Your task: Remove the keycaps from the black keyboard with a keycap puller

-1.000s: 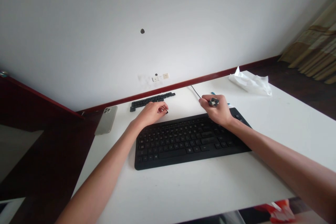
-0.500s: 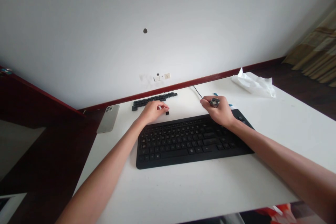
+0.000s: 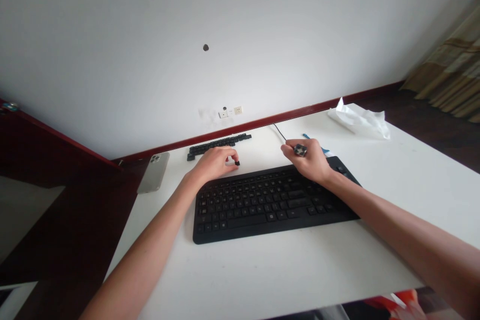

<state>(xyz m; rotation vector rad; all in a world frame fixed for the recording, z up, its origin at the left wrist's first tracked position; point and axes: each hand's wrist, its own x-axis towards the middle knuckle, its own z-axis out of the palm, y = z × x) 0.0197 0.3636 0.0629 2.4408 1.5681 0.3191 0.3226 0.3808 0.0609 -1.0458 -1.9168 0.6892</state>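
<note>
With our left hand (image 3: 213, 162) we pinch a small black keycap (image 3: 237, 163) between the tips of thumb and forefinger; these fingers are curled into a loop with a visible gap inside it, and only the tips come near each other, at the keycap. The keycap sits just beyond the far edge of the black keyboard (image 3: 243, 202), over the white bench (image 3: 262, 270), but we cannot tell whether it touches the surface. Our right hand (image 3: 314, 160) is clenched round a handled tool (image 3: 300, 150), whose dark, pale-marked butt end faces up toward us; its working end is hidden, so we cannot tell what it touches. The keyboard lies flat with its long axis running left to right, the right end angled slightly away from us and the space-bar side nearest. Our left forearm slants forward and to the right, the wrist just off the keyboard's far left corner, palm turned inward. Our right forearm slants forward and to the left across the keyboard's right end, with the fist above the far edge. Beyond the left hand, a band of loose keycaps (image 3: 219, 143) stretches left to right, while a phone (image 3: 153, 174) lies face down near the bench's left edge.
</note>
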